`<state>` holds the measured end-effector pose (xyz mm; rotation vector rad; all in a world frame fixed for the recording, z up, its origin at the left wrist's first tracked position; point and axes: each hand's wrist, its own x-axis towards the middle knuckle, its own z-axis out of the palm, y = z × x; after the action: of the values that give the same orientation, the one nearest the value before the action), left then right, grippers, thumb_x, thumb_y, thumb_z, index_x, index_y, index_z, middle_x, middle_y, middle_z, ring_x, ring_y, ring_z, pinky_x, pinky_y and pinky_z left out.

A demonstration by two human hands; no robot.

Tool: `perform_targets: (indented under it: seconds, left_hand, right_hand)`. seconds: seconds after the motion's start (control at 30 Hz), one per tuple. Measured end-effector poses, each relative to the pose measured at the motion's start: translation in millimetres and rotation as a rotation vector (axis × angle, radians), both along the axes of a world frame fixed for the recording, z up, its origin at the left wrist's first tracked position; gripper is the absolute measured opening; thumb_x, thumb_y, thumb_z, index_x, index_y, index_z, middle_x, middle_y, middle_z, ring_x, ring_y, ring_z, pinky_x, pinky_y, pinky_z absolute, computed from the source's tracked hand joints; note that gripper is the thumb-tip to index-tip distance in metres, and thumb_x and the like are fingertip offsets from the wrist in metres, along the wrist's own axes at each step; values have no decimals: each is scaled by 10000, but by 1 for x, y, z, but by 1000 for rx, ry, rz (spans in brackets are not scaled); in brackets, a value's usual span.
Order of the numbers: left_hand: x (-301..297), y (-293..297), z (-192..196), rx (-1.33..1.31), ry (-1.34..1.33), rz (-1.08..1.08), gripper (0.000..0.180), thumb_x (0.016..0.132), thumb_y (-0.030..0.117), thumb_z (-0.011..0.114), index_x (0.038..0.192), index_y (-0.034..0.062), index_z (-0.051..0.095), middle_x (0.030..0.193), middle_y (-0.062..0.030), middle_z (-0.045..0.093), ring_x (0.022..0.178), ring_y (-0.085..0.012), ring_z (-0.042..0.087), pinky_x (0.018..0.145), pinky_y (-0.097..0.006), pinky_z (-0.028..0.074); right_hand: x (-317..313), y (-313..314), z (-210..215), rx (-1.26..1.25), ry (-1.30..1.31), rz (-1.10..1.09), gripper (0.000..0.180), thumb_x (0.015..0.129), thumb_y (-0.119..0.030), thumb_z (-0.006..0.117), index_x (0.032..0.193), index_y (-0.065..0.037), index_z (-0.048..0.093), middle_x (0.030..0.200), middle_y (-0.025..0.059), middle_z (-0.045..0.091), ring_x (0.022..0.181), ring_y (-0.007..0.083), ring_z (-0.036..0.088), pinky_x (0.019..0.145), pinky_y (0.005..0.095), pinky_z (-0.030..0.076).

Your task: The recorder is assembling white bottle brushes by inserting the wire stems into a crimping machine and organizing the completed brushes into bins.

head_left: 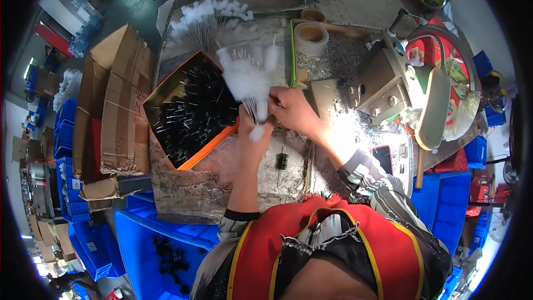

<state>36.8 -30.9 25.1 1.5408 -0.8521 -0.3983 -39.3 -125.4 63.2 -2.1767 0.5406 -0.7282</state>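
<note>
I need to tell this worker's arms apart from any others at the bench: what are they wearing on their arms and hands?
Both hands, left hand and right hand, are bare, with no gloves. The sleeves are dark with pale stripes and end near the elbows. A red apron with yellow edging covers the chest.

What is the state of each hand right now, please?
Left hand: closed around the wire stems of a bunch of white brushes.
Right hand: fingers pinched on the same bunch, at the stems.

Red apron (333, 239) with yellow piping along its edges. Beneath it, a black-and-white striped garment; striped sleeve (369, 180) covers the right upper arm.
</note>
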Motion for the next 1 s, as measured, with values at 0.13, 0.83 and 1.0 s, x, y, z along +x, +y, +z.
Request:
perform_targets:
  seconds: [0.13, 0.83, 1.0]
  left_hand:
    - [11, 11, -11, 70, -80, 21, 389, 694, 104, 630, 1032, 0, 466, 910, -137, 544, 842, -240, 540, 739, -326, 422]
    - [23, 29, -49, -383, 272, -283, 160, 772, 151, 581, 713, 38, 485, 719, -83, 518, 596, -123, 479, 537, -232, 414]
    - [22, 32, -43, -351, 397, -360, 209, 768, 207, 600, 713, 35, 493, 710, -91, 504, 598, -132, 481, 510, -222, 411]
  right_hand:
    - [1, 17, 13, -214, 146, 111, 238, 735, -207, 532, 649, 12, 570, 633, 197, 548, 632, 349, 546, 594, 382, 445]
    - [154, -224, -71, -334, 770, -546, 198, 714, -106, 466, 835, -24, 600, 940, 178, 587, 895, 332, 565, 757, 399, 462]
    - [167, -232, -68, -446, 475, -601, 194, 683, -136, 506, 817, -46, 613, 900, 168, 597, 859, 331, 571, 734, 417, 456]
